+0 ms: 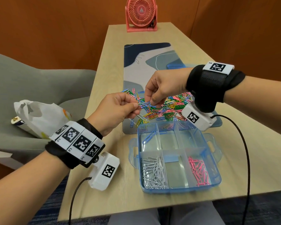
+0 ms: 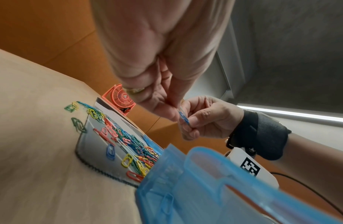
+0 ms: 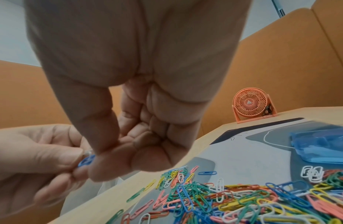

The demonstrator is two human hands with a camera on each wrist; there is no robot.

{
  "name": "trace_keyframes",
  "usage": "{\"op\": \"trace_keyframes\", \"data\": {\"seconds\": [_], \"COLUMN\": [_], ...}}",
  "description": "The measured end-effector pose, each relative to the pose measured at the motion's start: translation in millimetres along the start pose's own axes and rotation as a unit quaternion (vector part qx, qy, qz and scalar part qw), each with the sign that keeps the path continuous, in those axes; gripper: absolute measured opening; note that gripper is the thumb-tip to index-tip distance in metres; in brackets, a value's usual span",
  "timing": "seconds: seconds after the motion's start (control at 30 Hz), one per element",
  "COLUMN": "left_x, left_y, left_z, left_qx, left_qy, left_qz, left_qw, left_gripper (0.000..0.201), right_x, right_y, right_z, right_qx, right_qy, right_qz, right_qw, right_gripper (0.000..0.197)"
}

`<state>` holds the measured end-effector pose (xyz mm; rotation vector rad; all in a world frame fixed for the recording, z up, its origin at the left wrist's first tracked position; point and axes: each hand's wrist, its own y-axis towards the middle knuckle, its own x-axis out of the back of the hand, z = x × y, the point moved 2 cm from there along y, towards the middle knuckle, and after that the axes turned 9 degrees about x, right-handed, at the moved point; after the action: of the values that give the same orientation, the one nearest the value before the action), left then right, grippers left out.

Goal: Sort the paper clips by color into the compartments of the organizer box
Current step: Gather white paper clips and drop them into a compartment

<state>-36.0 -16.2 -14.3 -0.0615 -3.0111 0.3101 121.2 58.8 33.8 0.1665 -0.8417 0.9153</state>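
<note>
We see the wooden table (image 1: 193, 54) running up the middle of the head view, with the patterned desk mat (image 1: 146, 60) laid along it. At lower centre sits the blue organizer box (image 1: 215, 181), lid off: white clips (image 1: 154, 172) fill its lower-left compartment, pink clips (image 1: 199, 172) its lower-right, and a single blue clip (image 1: 148, 136) lies in the upper-left one. Just above the box, at mid-frame, the mixed pile of paper clips (image 1: 167, 106) spreads over the mat, a few strays off its near edge. Now the hands: our left hand (image 1: 115, 109) comes in from the lower left, our right hand (image 1: 164, 85) from the right, and they meet above the pile. Both pinch the same small cluster of clips (image 1: 144, 104), thumb and fingertips closed on it from either end. The head view shows pale and blue wire there; the right wrist view shows a blue clip with a white one against it.
</note>
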Motion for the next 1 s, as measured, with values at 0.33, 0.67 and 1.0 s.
{"op": "trace_keyframes", "data": {"seconds": [0.33, 0.67, 1.0], "left_x": [-0.4, 0.1, -1.5], "left_y": [0.5, 0.1, -0.5], "left_z": [-0.1, -2.0, -6.0], "left_qx": [-0.033, -0.053, -0.077], "left_qy": [0.056, 0.095, 0.160], "left_qz": [-0.015, -0.027, -0.029], "left_qw": [0.998, 0.994, 0.984], "left_gripper": [0.017, 0.018, 0.023], "right_x": [1.7, 0.6, -2.8], "right_y": [-5.7, -7.3, -5.4], "right_z": [-1.4, -1.9, 0.0], "right_qx": [-0.018, -0.024, -0.007], "right_qy": [-0.002, 0.030, 0.032], "right_qz": [-0.023, -0.048, -0.051], "right_qw": [1.000, 0.998, 0.998], "right_gripper": [0.009, 0.012, 0.012]}}
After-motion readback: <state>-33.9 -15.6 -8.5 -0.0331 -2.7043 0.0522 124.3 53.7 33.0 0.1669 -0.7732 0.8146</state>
